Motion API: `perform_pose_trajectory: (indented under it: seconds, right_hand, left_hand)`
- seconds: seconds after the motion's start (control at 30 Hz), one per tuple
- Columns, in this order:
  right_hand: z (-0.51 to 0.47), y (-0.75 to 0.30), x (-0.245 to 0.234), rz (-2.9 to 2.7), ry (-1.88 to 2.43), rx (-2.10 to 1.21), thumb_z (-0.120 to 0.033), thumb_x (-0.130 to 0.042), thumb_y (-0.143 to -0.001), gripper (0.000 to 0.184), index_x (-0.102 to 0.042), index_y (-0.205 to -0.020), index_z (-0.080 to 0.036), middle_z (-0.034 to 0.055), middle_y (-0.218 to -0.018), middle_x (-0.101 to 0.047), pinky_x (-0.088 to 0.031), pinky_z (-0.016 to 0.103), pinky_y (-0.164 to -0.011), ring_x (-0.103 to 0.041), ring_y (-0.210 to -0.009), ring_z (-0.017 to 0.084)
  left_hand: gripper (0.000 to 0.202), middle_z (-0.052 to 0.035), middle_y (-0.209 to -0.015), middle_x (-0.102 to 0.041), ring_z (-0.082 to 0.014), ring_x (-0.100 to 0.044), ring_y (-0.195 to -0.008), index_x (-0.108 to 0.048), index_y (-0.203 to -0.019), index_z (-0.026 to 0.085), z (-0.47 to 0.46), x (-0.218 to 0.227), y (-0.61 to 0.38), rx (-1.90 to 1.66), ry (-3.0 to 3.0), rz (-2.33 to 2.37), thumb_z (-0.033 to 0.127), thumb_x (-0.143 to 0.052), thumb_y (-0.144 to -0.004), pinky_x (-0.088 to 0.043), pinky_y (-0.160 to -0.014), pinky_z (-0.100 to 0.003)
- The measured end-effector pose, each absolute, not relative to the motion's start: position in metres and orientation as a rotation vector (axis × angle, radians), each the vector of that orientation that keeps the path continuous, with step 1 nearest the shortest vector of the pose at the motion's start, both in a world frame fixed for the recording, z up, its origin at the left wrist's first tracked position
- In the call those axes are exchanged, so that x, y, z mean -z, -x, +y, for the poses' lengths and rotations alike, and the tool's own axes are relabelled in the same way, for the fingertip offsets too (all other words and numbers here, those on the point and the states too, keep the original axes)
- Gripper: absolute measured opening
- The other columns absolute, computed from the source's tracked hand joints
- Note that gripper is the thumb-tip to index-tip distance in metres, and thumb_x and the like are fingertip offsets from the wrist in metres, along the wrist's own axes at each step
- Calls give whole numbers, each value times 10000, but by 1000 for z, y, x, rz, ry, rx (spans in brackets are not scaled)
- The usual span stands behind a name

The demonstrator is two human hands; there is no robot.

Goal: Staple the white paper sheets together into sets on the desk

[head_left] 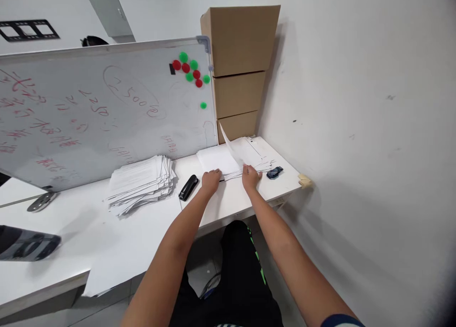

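Observation:
A white sheet of paper (233, 149) stands tilted up, its near corner pinched in my right hand (251, 177). Under and around it lie more loose papers (215, 157), spread in a pile along the back of the desk. My left hand (211, 181) grips the pile's near left edge, fingers curled over the paper; its fingertips are partly hidden. Just left of that hand rests a black stapler (188, 187). To the right of my right hand lies a small dark object (274, 172), perhaps a packet or clip.
A thick, uneven paper stack (140, 184) sits on the white desk (142, 241). Behind stands a whiteboard (142, 94) with writing and round magnets. Cardboard boxes (245, 42) rise at the back corner, beside the wall (356, 104). A dark bottle-like object (28, 244) lies at far left.

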State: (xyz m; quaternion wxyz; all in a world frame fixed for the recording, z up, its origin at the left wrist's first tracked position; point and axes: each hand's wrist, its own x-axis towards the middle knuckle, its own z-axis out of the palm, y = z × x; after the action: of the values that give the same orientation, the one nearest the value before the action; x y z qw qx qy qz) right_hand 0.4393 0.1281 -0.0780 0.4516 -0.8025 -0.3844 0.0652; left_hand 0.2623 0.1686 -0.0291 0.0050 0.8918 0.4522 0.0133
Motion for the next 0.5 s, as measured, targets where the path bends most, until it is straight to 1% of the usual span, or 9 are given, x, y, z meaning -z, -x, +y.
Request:
perform_pose_trajectory:
  seconds: [0.07,0.17,0.23,0.33,0.37,0.43,0.5]
  right_hand:
    - [128,-439,78,-939,1957,-160,-392,-349,-1002,428,-729,-974,-198,109,-1108,-744,-61,568,-1166,-559,-1236,259]
    - [128,-438,77,-942,1927,-149,-379,-371,-995,391,-730,-996,-223,87,-1159,-732,-45,582,-1163,-545,-1247,256]
    - [128,-438,77,-950,1911,-139,-372,-398,-984,360,-731,-1002,-236,75,-1204,-716,-39,588,-1162,-515,-1273,259]
    - [128,-438,76,-970,1909,-144,-371,-445,-962,324,-742,-971,-242,69,-1263,-690,-41,603,-1159,-463,-1319,273]
    - [128,-438,76,-980,1912,-149,-370,-455,-957,317,-746,-958,-243,68,-1279,-682,-41,610,-1158,-450,-1329,278]
    - [128,-438,77,-1000,1917,-153,-364,-465,-949,310,-751,-941,-246,67,-1304,-667,-39,623,-1156,-432,-1343,285]
    - [127,-438,77,-1016,1918,-152,-355,-470,-946,307,-756,-932,-246,70,-1332,-649,-39,628,-1158,-420,-1354,290]
  left_hand:
    - [325,-152,-1212,-661,-264,-604,-1129,-643,-1140,170,169,32,-262,-39,-2773,1438,129,-370,-970,-444,-885,-392]
    - [298,-142,-1069,-690,-262,-635,-1027,-667,-1030,164,168,33,-262,-47,-2739,1485,114,-383,-955,-441,-846,-386]
    - [283,-140,-1046,-686,-263,-630,-1012,-672,-991,165,166,32,-264,-70,-2718,1517,129,-393,-955,-436,-838,-386]
    - [275,-138,-1053,-675,-265,-601,-1059,-668,-1000,177,162,30,-264,-148,-2684,1557,172,-395,-970,-432,-847,-382]
    - [250,-131,-1050,-674,-264,-590,-1075,-668,-991,184,159,30,-264,-230,-2645,1558,195,-419,-969,-433,-855,-379]
    - [164,-112,-1067,-670,-264,-564,-1111,-666,-952,202,155,30,-263,-513,-2495,1554,244,-508,-942,-431,-897,-383]
    - [84,-105,-1162,-641,-280,-509,-1203,-666,-903,214,151,31,-264,-866,-2248,1571,274,-609,-887,-402,-986,-411]
